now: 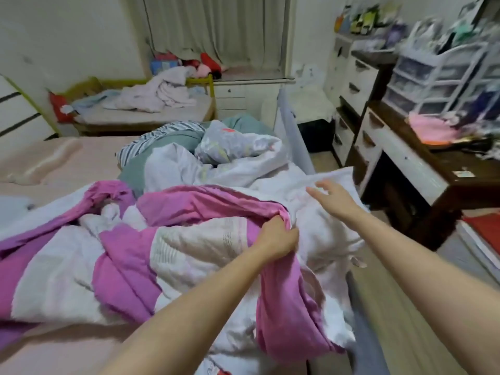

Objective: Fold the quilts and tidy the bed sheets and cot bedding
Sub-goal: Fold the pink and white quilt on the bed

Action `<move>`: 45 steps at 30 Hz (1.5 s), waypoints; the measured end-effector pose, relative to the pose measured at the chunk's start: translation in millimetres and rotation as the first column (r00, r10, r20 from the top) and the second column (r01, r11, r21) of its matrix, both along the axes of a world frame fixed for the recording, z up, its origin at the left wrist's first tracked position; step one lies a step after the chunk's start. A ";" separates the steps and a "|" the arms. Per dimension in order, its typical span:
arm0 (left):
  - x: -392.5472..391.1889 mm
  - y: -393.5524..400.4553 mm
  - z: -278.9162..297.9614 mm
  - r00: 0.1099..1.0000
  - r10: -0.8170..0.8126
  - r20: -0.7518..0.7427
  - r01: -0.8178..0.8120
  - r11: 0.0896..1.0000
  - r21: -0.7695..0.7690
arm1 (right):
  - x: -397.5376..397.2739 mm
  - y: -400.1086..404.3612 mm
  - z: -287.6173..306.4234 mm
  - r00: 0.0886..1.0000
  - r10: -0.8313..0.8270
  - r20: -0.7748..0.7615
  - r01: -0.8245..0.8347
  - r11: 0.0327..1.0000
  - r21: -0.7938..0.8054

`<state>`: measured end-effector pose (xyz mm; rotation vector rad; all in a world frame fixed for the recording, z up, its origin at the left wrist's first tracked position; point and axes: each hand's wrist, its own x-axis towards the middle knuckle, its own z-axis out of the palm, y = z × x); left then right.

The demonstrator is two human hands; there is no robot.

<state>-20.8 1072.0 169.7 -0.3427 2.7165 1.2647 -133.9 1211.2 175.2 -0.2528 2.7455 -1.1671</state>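
A crumpled pink-and-white quilt [130, 255] lies across the near part of the bed, over a pale pink sheet [67, 158]. My left hand [278, 236] grips the quilt's pink edge near the bed's right side. My right hand [331, 196] hovers with spread fingers over a white quilt [319, 234] bunched along the right edge. Behind them lie a teal quilt [173, 147], a striped pillow [151, 139] and a flowered pillow [230, 144]. A cot [140, 109] at the back left holds a rumpled white blanket [159, 90].
A grey bed rail [292, 125] runs along the bed's right side. Right of it is a narrow strip of floor, then a dark desk [438, 169] with white drawers and cluttered plastic drawer units [433, 77]. Curtains [216, 25] hang behind the cot.
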 end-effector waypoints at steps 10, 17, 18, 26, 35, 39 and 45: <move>74.9 -60.6 6.9 0.891 -0.404 0.208 0.375 0.912 0.166 | 38.9 -100.4 1.5 0.898 0.354 0.263 -0.368 0.930 0.004; 134.1 -179.7 15.8 0.946 0.216 0.243 -0.288 0.904 0.316 | 85.5 -176.2 -62.2 0.949 0.281 0.140 -0.310 0.772 0.556; 145.6 -192.4 13.5 0.938 0.263 0.225 -0.326 0.890 0.320 | 92.7 -182.0 -70.1 0.963 0.259 0.070 -0.246 0.747 0.618; 147.1 -225.4 -0.6 0.875 0.434 0.214 -0.478 0.706 0.523 | 158.4 -211.1 -18.2 0.909 0.417 0.001 -0.408 0.892 -0.195; 198.0 -280.5 -29.9 0.771 0.627 0.113 -0.601 0.658 0.453 | 284.3 -177.1 5.0 0.495 0.737 0.460 -0.670 0.661 -0.338; 271.0 -286.4 4.8 0.961 0.154 -0.231 -0.145 0.988 0.055 | 276.4 -231.0 15.4 0.710 0.495 0.500 -0.296 0.855 -0.427; 402.5 -311.2 5.3 0.966 -0.189 -0.176 0.189 0.982 -0.019 | 312.4 -380.3 5.4 0.759 0.344 0.552 -0.146 0.917 -0.370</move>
